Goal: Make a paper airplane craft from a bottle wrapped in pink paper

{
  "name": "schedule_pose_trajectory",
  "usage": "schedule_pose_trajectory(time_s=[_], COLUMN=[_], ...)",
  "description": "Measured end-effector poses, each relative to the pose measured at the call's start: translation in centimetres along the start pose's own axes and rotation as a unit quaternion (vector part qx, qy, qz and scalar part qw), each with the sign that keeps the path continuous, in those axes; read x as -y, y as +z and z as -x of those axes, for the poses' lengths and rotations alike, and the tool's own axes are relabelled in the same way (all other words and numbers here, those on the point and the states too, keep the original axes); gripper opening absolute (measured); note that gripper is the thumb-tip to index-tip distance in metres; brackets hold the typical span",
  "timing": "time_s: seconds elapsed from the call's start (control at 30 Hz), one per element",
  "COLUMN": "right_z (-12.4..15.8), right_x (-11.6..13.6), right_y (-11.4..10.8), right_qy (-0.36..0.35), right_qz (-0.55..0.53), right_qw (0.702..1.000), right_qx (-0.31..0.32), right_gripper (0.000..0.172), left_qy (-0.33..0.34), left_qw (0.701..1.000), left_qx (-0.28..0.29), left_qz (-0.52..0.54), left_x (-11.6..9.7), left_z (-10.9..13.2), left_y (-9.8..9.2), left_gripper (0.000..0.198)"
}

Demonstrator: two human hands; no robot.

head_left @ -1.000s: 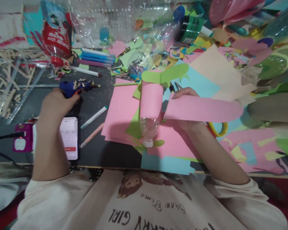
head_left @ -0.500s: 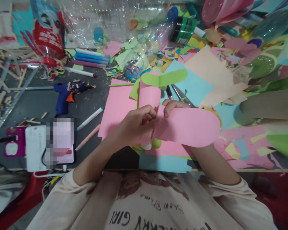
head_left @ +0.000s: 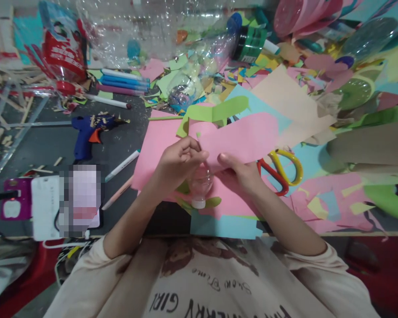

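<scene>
A long pink paper piece (head_left: 248,137) with a rounded far end slants up to the right over a small clear plastic bottle (head_left: 200,182). My right hand (head_left: 240,172) grips its lower edge, thumb on top and the other fingers underneath. My left hand (head_left: 181,163) is closed in a pinch at the paper's narrow left end. The bottle lies with its white cap towards me, and pink paper wraps its upper part. Green paper strips (head_left: 215,114) stick out near its far end. Scissors with red and yellow handles (head_left: 287,170) lie right of my right hand.
A blue glue gun (head_left: 84,134), several markers (head_left: 124,81) and a phone (head_left: 84,194) are on the left. Paper scraps, a tan sheet (head_left: 285,101) and plastic bottles crowd the back and right. The table edge runs just before my body.
The pink paper piece has swung up and away from me, uncovering the scissors' handles and more of the bottle. My right hand has come out from beneath it, with the thumb now on top.
</scene>
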State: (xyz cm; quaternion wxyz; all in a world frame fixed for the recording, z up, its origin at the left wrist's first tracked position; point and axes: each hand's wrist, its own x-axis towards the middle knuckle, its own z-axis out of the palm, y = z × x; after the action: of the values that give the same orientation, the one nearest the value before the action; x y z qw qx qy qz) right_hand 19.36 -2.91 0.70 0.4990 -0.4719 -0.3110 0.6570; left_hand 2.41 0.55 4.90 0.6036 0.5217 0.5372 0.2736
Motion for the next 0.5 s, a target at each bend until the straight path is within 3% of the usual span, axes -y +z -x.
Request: schedule_pose_trajectory(time_s=[0.07, 0.13, 0.2, 0.27, 0.37, 0.5], right_z=[-0.4, -0.8, -1.0, -1.1, -1.3, -1.4], right_x=[0.1, 0.2, 0.4, 0.4, 0.3, 0.3], right_y=[0.1, 0.2, 0.2, 0.2, 0.1, 0.0], right_qy=[-0.003, -0.008, -0.002, 0.013, 0.032, 0.022], right_qz=[-0.028, -0.036, -0.042, -0.048, -0.047, -0.047], right_qw=[0.999, 0.998, 0.997, 0.996, 0.995, 0.997], right_qx=[-0.032, -0.05, -0.066, -0.081, -0.078, -0.053], right_gripper=[0.034, 0.039, 0.038, 0.041, 0.053, 0.056], left_qy=[0.031, 0.06, 0.058, -0.026, -0.186, -0.186], left_qw=[0.996, 0.969, 0.884, 0.807, 0.784, 0.781], left_qx=[-0.058, -0.185, -0.334, -0.403, -0.381, -0.378], left_qz=[-0.056, -0.152, -0.321, -0.431, -0.454, -0.46], left_x=[0.7, 1.6, 2.3, 2.8, 3.3, 4.9], left_z=[0.7, 1.1, 1.1, 0.6, -0.5, -2.0], left_y=[-2.9, -7.2, -11.7, -15.2, -18.0, -19.8], left_gripper=[0.021, 0.03, 0.031, 0.031, 0.039, 0.042])
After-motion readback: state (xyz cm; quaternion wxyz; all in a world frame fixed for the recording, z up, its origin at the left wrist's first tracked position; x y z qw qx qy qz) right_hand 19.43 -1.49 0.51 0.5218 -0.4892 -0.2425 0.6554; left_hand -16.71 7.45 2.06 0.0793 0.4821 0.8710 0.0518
